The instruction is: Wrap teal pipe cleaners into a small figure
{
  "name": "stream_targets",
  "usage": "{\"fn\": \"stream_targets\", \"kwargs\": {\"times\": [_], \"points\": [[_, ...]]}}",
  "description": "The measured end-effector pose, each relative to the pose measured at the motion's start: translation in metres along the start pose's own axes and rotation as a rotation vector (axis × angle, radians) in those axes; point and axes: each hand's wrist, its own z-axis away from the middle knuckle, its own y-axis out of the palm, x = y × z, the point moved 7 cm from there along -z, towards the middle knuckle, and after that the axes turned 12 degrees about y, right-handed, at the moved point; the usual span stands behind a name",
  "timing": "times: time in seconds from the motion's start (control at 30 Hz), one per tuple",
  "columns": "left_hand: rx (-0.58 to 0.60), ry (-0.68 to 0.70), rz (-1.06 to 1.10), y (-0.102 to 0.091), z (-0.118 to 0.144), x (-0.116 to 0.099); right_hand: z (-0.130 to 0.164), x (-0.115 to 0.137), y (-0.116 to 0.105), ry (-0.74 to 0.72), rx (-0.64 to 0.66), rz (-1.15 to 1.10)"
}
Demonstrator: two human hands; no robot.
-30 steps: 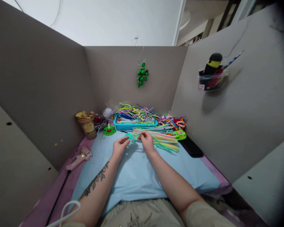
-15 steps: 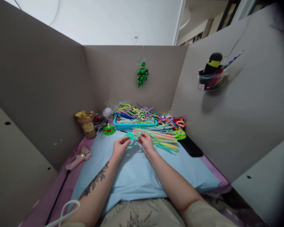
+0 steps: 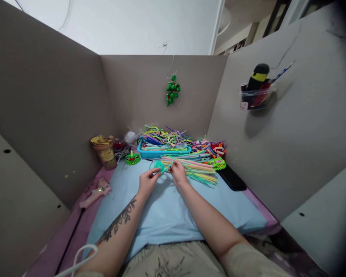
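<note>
A blue tray (image 3: 150, 154) heaped with coloured pipe cleaners sits at the back of the desk (image 3: 60, 238), with a tan cup (image 3: 105, 153) to its left. A pink glue gun (image 3: 95, 192) lies on the desk's left edge. A green beaded ornament (image 3: 172, 90) hangs on the back wall.

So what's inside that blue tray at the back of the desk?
The blue tray holds a tangled heap of pipe cleaners in yellow, green, purple and pink, piled above its rim. Whatever lies beneath the heap, and the tray's floor, is covered.
</note>
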Motion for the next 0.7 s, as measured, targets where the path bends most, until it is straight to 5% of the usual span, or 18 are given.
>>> {"fn": "stream_targets", "kwargs": {"times": [0.17, 0.37, 0.7], "points": [[0.021, -0.031, 0.048, 0.002, 0.0, 0.001, -0.005, -0.017, 0.003, 0.177, 0.069, 0.073], [-0.048, -0.073, 0.101, -0.005, -0.003, 0.006, 0.004, -0.005, 0.01, 0.003, 0.148, 0.286], [-0.076, -0.109, 0.125, -0.006, -0.004, 0.008, 0.011, -0.012, 0.02, 0.116, 0.341, 0.342]]}}
